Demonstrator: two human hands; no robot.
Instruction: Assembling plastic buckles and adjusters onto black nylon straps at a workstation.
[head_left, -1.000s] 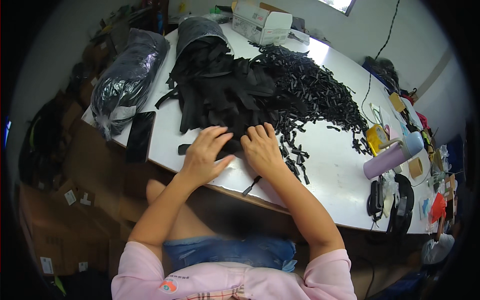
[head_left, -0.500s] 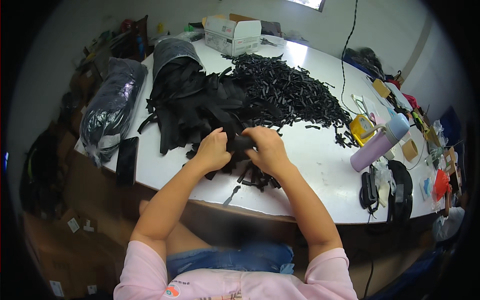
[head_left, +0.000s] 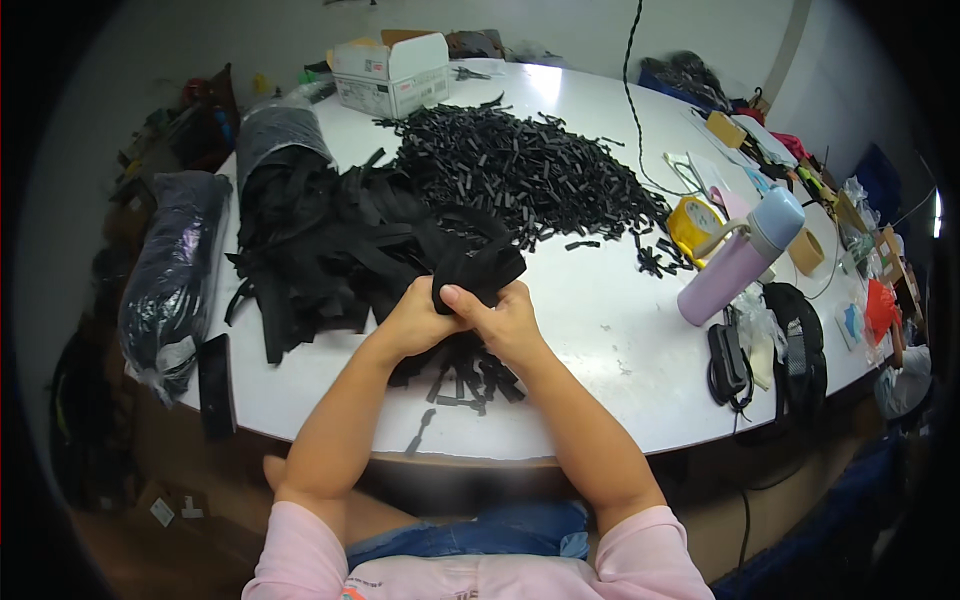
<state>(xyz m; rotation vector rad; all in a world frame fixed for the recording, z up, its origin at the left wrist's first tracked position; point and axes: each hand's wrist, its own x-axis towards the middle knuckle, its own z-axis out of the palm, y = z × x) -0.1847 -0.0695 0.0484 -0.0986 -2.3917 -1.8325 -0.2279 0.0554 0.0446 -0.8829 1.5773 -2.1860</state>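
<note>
A black fabric strip (head_left: 482, 270) is gripped between my two hands near the table's front edge. My left hand (head_left: 410, 318) is closed on its left side. From the right, my right hand (head_left: 506, 322) pinches it with the thumb on top, close against the left hand. Behind and to the left spreads a tangled heap of long black strips (head_left: 310, 225), spilling from a grey plastic bag (head_left: 284, 132). A large mound of short black pieces (head_left: 520, 170) lies farther back. More small black pieces (head_left: 468, 372) lie below my hands, partly hidden by them.
A stuffed plastic-wrapped bundle (head_left: 172, 275) lies along the table's left edge. To the right stand a lilac bottle (head_left: 715, 280) and a yellow tape roll (head_left: 692, 226). A white carton (head_left: 390, 85) sits at the back, and a dark cord (head_left: 630, 90) hangs down.
My hands have come closer together, and the strip now stands up folded above them. The whole view has shifted, so the table's things appear farther left.
</note>
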